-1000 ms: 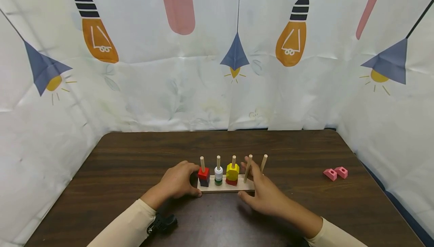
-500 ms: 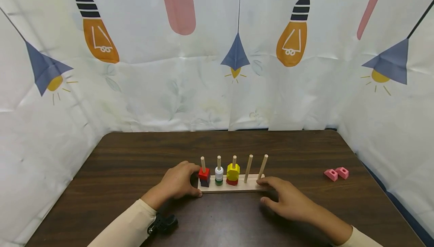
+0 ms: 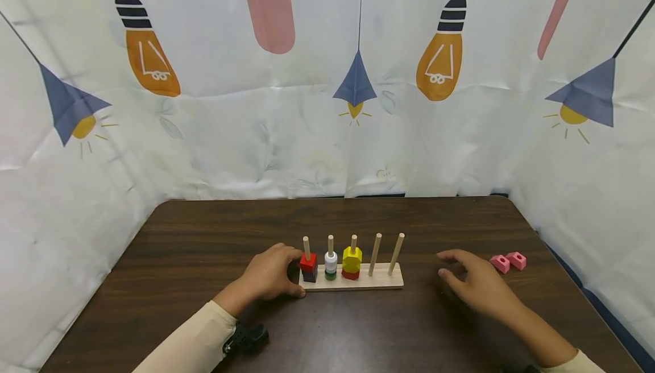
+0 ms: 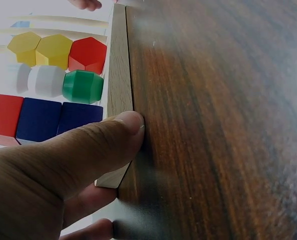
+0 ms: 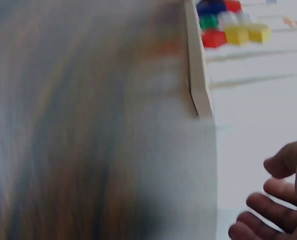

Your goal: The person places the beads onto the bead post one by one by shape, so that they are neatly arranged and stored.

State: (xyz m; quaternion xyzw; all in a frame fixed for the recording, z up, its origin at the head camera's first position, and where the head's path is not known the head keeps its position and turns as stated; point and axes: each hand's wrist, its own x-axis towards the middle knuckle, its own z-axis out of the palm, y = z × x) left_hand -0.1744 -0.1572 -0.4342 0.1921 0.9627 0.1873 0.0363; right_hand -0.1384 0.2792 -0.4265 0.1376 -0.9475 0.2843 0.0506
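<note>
A wooden peg board [image 3: 376, 283] with a row of upright pegs lies on the table. My left hand [image 3: 271, 273] grips its left end; in the left wrist view the thumb [image 4: 123, 127] presses its front edge. Beside that hand, a red block [image 3: 308, 262] sits above dark blue on the leftmost peg. White beads [image 3: 330, 261] sit over green on the second peg, and yellow hexagonal blocks [image 3: 352, 259] over red on the third. The two right pegs are bare. My right hand [image 3: 481, 285] holds nothing, fingers loosely bent, just left of two pink blocks [image 3: 500, 264].
The dark wood-grain table [image 3: 327, 333] reaches back to a white curtain [image 3: 307, 151] printed with lamps. Both pink blocks lie near the table's right side; the right one [image 3: 517, 260] shows a hole.
My right hand has left the board's right pegs and moved right, close to the pink blocks. My left hand has stayed on the board's left end.
</note>
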